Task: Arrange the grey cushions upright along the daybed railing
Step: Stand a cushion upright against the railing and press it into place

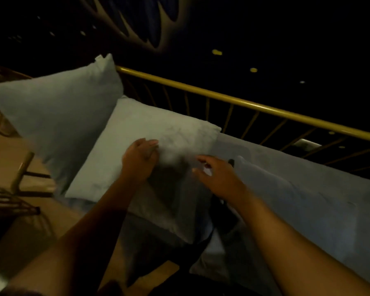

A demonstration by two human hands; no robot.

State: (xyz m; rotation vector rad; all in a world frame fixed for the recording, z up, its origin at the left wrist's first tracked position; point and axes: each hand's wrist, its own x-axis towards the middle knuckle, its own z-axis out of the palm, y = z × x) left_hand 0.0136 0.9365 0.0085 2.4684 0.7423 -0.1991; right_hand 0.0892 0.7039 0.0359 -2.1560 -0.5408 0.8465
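One grey cushion (58, 116) stands upright at the left end of the daybed, leaning by the gold railing (254, 104). A second grey cushion (141, 142) lies tilted against it, lower down. My left hand (140, 160) rests on this cushion's near part with fingers curled into the fabric. My right hand (217, 175) hovers just right of it, fingers spread, holding nothing. A third grey cushion (291, 189) lies flat on the mattress to the right, below the railing. The scene is dim and blurred.
A dark strap or cloth (203, 238) lies across the mattress near my right forearm. A wooden floor (6, 157) and dark wire furniture (11, 204) sit to the left of the daybed. Beyond the railing it is dark.
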